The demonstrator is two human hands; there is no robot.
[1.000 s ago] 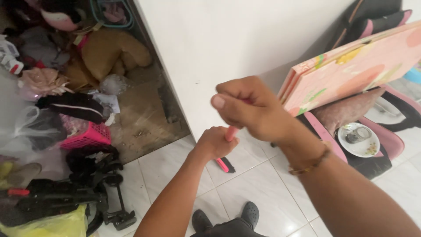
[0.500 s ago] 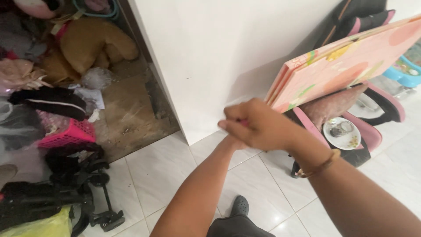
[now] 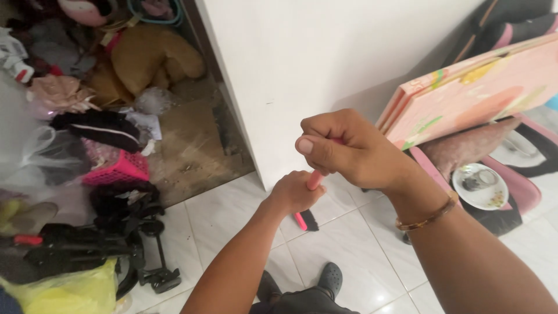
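Both my hands grip a broom with a pink handle (image 3: 314, 179) that stands nearly upright over the white tiled floor (image 3: 221, 215). My right hand (image 3: 349, 148) is closed around the top of the handle, and my left hand (image 3: 295, 192) is closed around it lower down. The broom's head (image 3: 306, 220), pink with dark bristles, rests on the tiles just below my left hand, close to the corner of a white wall (image 3: 325, 70). A thin bangle (image 3: 427, 218) circles my right wrist.
Left of the wall a dusty brown floor patch (image 3: 189, 151) holds clutter: a brown plush toy (image 3: 148, 55), a pink basket (image 3: 116, 170), a black folded stroller (image 3: 93, 244), bags. A pink folded mat (image 3: 482, 93) leans at right over a pink chair with a bowl (image 3: 479, 185). My dark shoes (image 3: 328, 278) show below.
My hands and the broom have shifted slightly; half a second ago my right hand covered the left and the handle, and now both hands and the broom's head show again.
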